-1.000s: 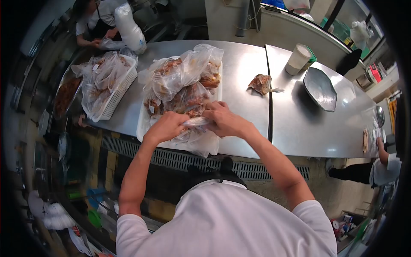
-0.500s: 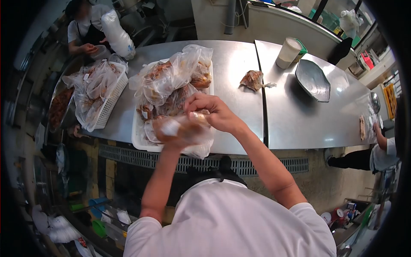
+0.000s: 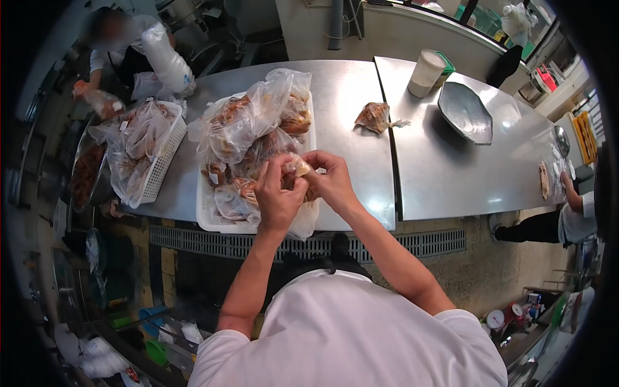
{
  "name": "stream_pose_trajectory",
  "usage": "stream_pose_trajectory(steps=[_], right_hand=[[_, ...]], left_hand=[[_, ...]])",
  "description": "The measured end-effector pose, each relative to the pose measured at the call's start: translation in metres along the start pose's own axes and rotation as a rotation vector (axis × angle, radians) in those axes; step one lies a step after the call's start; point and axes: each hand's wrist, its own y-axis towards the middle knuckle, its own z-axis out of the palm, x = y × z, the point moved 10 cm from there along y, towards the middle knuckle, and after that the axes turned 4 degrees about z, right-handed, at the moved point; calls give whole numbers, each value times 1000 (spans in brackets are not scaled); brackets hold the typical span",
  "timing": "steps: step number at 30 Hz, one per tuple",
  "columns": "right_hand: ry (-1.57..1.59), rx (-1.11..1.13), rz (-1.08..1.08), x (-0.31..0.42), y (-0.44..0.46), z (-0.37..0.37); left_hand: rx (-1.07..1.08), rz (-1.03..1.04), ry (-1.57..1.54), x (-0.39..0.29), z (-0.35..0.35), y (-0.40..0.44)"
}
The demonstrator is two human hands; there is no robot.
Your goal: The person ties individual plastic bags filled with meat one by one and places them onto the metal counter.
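Over the near right part of a white tray [image 3: 209,221], my left hand [image 3: 279,198] and my right hand [image 3: 331,180] meet at the gathered top of a clear plastic bag [image 3: 297,166]. Fingers of both hands are closed on the plastic; the rest of that bag is mostly hidden behind them. Clear bags of reddish-brown food [image 3: 235,138] are heaped in the tray. Off to the right on the steel table [image 3: 345,84] lies a small tied bag of brown food [image 3: 374,118].
A white basket [image 3: 161,158] of bagged food and a metal basin [image 3: 87,171] stand at the left. A co-worker [image 3: 122,48] is behind them. A pale container [image 3: 426,73] and a dark dish [image 3: 465,113] stand at the right; another person [image 3: 577,216] is at the far right.
My left hand, blurred and low half a second ago, has come up beside my right hand at the bag's top. The co-worker's hand has moved left and down over the basin.
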Motion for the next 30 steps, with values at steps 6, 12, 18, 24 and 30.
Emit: stream_pose_trajectory(steps=[6, 12, 18, 24, 30], right_hand=[[88, 280, 60, -15, -9, -2], [221, 243, 237, -23, -28, -17], [-47, -87, -76, -7, -50, -42], [-454, -262, -301, 18, -57, -75], [-475, -583, -236, 30, -16, -170]], left_hand=[[111, -324, -524, 45, 17, -1], [242, -8, -169, 11, 36, -7], [400, -75, -135, -18, 47, -12], [341, 263, -177, -78, 57, -29], [252, 122, -162, -39, 29, 10]])
